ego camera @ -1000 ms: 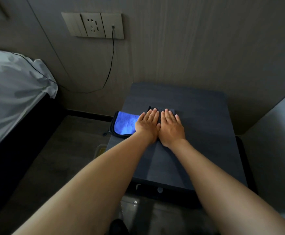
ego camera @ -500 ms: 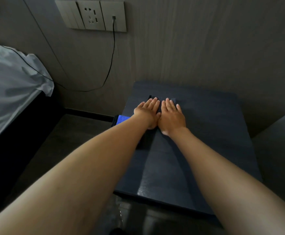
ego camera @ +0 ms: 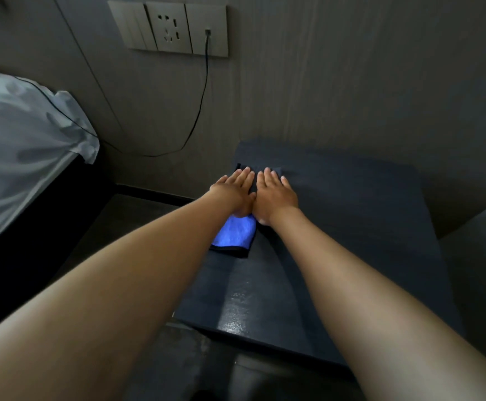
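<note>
Bedding (ego camera: 19,157), white, hangs off the mattress at far left, well apart from the work. On the wall above is a socket panel (ego camera: 172,27) with one dark cable (ego camera: 198,111) plugged in and drooping toward the bed; neither is involved.

The left hand (ego camera: 233,189) lies palm down on the cloth (ego camera: 236,233), fingers straight and together, gripping nothing. The cloth sits on the dark bedside table (ego camera: 351,227), close to its left edge. Its blue face shows at the near end below the left wrist, and a dark layer lies under the fingertips at the far end. The right hand (ego camera: 275,195) rests just beside the left, equally flat and outstretched, holding nothing.

Judgement: the palms bear down side by side to spread pressure evenly, most likely to flatten a fold, possibly to wipe; which cannot be told. The right part of the table top shows a dull sheen toward its front edge.
</note>
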{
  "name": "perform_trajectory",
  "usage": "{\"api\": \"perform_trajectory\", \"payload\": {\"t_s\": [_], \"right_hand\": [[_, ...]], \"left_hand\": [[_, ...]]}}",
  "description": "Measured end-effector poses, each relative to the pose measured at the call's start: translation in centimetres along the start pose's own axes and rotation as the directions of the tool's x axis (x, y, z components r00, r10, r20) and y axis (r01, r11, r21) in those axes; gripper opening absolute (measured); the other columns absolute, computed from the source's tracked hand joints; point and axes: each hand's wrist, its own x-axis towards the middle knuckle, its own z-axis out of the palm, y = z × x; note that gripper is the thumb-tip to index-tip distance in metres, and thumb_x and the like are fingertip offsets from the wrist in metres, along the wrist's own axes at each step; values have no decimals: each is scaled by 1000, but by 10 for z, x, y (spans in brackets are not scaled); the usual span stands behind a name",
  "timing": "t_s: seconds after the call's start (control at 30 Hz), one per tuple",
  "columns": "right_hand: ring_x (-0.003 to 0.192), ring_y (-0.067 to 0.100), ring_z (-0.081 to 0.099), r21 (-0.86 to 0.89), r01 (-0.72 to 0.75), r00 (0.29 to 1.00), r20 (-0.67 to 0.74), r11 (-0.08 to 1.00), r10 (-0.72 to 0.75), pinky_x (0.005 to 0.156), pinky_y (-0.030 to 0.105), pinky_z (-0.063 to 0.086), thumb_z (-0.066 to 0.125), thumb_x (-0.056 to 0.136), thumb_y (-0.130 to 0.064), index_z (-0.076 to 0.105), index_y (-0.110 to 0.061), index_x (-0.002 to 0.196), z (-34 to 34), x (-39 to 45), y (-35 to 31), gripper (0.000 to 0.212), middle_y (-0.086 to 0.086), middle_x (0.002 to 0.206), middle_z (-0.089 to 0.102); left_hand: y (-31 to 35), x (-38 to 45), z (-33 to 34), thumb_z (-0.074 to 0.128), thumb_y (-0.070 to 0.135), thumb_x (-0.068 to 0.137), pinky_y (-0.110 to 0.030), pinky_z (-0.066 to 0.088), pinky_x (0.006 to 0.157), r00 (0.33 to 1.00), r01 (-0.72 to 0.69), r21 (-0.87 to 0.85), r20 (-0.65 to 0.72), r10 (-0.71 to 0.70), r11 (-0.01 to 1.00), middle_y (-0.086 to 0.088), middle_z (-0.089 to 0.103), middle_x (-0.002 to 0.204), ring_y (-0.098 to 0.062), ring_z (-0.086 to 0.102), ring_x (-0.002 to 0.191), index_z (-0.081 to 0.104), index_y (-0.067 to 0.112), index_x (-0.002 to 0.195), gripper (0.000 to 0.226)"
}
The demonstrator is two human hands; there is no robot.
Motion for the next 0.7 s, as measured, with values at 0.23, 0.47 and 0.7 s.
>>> {"api": "perform_trajectory", "payload": {"t_s": [0.23, 0.47, 0.7], "right_hand": [[153, 20, -7, 15, 26, 1000, -1, 1000, -26, 123, 36, -4, 21, 105, -38, -2, -7, 157, 1, 7, -24, 66, 10, 166, -8], [153, 20, -4, 46, 54, 998, -20, 997, -53, 123, 37, -3, 23, 104, -37, 1, -7, 157, -3, 28, -17, 65, 10, 166, -5], [153, 19, -3, 75, 34, 998, -56, 997, -30, 123, 39, -3, 23, 105, -36, 4, -7, 157, -11, 66, -1, 63, 9, 166, -3]], "left_hand": [[-23, -8, 2, 19, 44, 104, -37, 0, 123, 999, 43, 9, 18, -43, 999, 2, -18, 164, -14, -11, 151, -14, 18, 156, 67], [-22, 11, 1, 17, 42, 104, -37, 1, 123, 998, 65, -42, -25, -66, 997, 1, -18, 164, -15, -12, 151, -12, 15, 156, 65], [-23, 46, -13, 15, 39, 106, -37, -1, 123, 996, 23, -55, -83, -27, 998, -2, -15, 164, -17, -11, 151, -10, 13, 156, 62]]}}
